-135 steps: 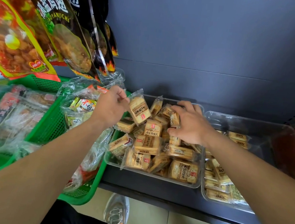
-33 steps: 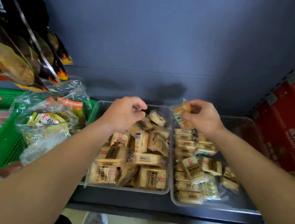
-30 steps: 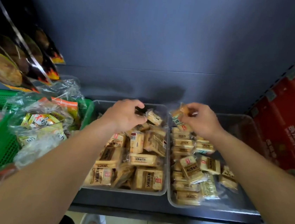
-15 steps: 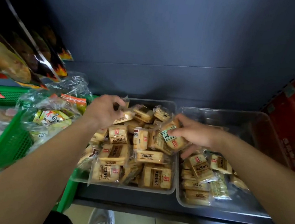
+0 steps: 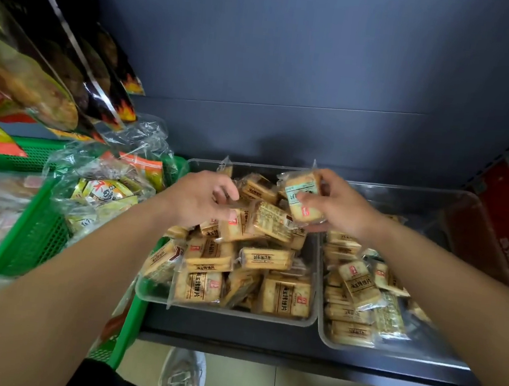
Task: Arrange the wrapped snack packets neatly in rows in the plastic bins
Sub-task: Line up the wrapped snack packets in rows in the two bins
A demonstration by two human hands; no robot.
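Hands work over our left clear bin (image 5: 311,321): right hand (image 5: 340,207) grip pinches one cracker packet (image 5: 301,199) above the heap; left hand (image 5: 201,199) grip closes on another packet (image 5: 262,225) atop it. Right bin (image 5: 418,354) holds rows.

Packets (image 5: 208,228) beneath left hand (image 5: 197,197) hidden; labels blurred.

Both forearms are bare up to the near edge of the view, with no sleeves, watch or rings on the left hand (image 5: 197,197) or the right hand (image 5: 338,207). Dark clothing (image 5: 104,382) shows near the bottom. The shoes (image 5: 183,378) are grey mesh trainers with orange accents.
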